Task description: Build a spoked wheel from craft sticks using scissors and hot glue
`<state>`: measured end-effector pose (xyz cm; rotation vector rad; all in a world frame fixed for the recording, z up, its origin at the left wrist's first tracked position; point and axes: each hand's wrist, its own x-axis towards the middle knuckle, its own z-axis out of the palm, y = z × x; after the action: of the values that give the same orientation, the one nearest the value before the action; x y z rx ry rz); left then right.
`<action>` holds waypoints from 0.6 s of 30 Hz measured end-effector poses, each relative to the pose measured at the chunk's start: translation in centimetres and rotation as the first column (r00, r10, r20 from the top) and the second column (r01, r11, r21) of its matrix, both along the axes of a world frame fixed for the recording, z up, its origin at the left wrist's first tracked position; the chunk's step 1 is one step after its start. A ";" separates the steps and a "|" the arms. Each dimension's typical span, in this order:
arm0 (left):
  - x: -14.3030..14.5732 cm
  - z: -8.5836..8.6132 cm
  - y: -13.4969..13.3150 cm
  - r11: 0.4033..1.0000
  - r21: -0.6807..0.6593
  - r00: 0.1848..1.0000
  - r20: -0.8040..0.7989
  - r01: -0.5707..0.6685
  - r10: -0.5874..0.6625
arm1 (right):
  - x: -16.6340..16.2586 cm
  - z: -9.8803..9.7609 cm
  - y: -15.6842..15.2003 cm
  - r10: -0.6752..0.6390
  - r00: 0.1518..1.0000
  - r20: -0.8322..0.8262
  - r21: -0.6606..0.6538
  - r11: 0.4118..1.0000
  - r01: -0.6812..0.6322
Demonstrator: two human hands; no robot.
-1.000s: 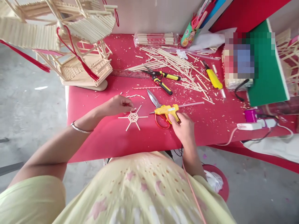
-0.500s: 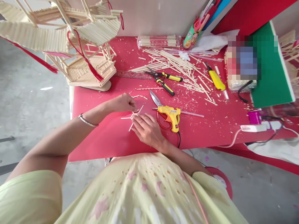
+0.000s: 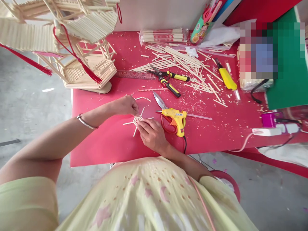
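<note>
A small spoked frame of thin wooden sticks lies on the red tabletop, short pieces joining its spokes around the middle. My left hand comes in from the upper left, thumb and fingers pinched on the frame's upper edge; any separate piece in the pinch is too small to make out. From the right, my right hand has its fingertips closed on the frame's right side, covering part of it. Just above lie several short cut stick pieces. A yellow hot glue gun rests right of my right hand, over red-handled scissors.
Yellow-and-black cutters, a clear ruler and loose wooden sticks lie farther back. A stick-built pavilion model with red tassels stands at left. A yellow-handled knife and a power strip are at right.
My right hand has drawn back slightly from lying over the frame, so more of its middle and a right-hand spoke show. My left hand stays pinched at the upper edge.
</note>
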<state>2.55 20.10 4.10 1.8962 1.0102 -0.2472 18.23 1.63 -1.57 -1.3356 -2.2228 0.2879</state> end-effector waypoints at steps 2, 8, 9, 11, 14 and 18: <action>0.1 0.3 0.0 1.000 -0.007 1.000 0.002 0.011 -0.011 | 0.0 0.1 0.0 -0.007 1.000 -0.002 -0.013 1.000 0.007; 0.2 0.6 -0.2 0.999 -0.035 1.000 -0.013 0.011 -0.011 | 0.0 -0.1 0.0 -0.005 1.000 0.006 -0.024 1.000 0.005; 0.2 0.6 -0.2 0.999 -0.031 1.000 -0.015 0.011 -0.011 | 0.0 -0.2 0.0 -0.005 1.000 0.005 -0.022 1.000 0.006; 0.3 0.6 -0.2 1.000 -0.020 1.000 -0.009 0.010 -0.010 | 0.0 -0.2 0.0 -0.003 1.000 0.000 -0.011 1.000 0.003; 0.4 0.8 -0.2 1.000 -0.001 1.000 -0.016 0.019 -0.019 | -0.1 -0.3 0.0 -0.004 1.000 -0.010 0.000 1.000 0.004; 0.5 1.4 -0.2 0.999 -0.015 0.996 -0.070 0.050 -0.051 | -0.1 -0.2 0.0 -0.007 1.000 -0.016 -0.008 1.000 0.007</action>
<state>3.04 19.87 5.47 1.9141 1.0065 -0.3516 18.11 1.67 -1.74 -1.3402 -2.2060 0.3045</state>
